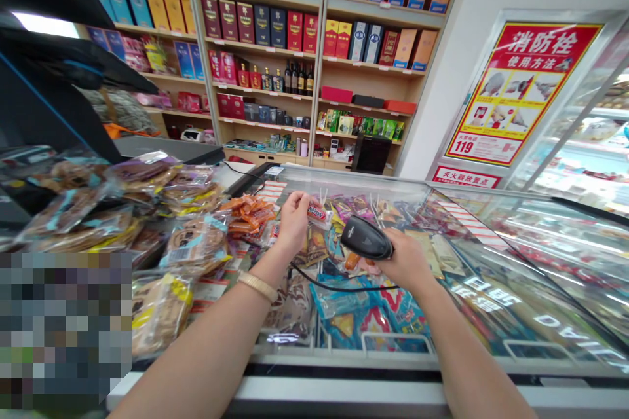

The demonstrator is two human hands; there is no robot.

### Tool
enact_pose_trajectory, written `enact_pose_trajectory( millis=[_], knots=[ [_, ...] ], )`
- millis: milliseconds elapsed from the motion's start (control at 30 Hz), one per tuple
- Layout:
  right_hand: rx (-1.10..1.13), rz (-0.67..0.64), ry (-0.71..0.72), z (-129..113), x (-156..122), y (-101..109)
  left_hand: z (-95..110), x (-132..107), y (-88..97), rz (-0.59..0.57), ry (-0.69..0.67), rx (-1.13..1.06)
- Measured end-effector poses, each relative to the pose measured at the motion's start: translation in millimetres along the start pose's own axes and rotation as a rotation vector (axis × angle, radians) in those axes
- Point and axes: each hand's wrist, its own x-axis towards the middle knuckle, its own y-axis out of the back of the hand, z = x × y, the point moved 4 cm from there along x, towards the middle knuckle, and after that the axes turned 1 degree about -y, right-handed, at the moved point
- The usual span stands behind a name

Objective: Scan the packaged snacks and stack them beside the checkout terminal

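My left hand point(295, 219) pinches a small red-and-clear snack packet point(319, 215) by its end, above the glass top of a chest freezer point(339, 380). In my right hand point(405, 258) is a black handheld barcode scanner point(366, 237), its head pointed left toward the packet, with a small gap between them. A black cable point(344, 288) loops across the glass below the scanner. Just left of my left hand lies a heap of orange-wrapped snack sticks point(250, 213). Blue ice-cream packages point(344, 308) show through the glass beneath my hands.
Piled bagged flat snacks point(194, 239) cover the counter at left, beside a dark monitor and stand point(49, 91). Shelves of boxed bottles point(268, 26) line the back wall. A red fire-hydrant sign point(523, 91) hangs at right, near a glass-fronted display point(590, 150).
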Motion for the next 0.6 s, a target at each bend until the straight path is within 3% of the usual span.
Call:
enact_pose_trajectory(
  millis=[267, 367, 500, 600],
  knots=[
    [0.006, 0.002, -0.011, -0.6, -0.4, 0.2, -1.7, -0.1, -1.9, -0.014, 0.011, -0.008],
    [0.004, 0.014, -0.029, 1.9, -0.6, -0.4, 3.6, 0.8, 1.7, 0.034, -0.059, 0.107],
    [0.038, 0.048, -0.044, 5.4, -0.7, -0.4, 27.7, -1.4, 8.6, 0.139, -0.314, 0.692],
    [0.053, 0.066, -0.049, 6.3, -0.8, 0.0, 34.9, -1.6, 9.2, 0.054, -0.336, 1.230]
  ],
)
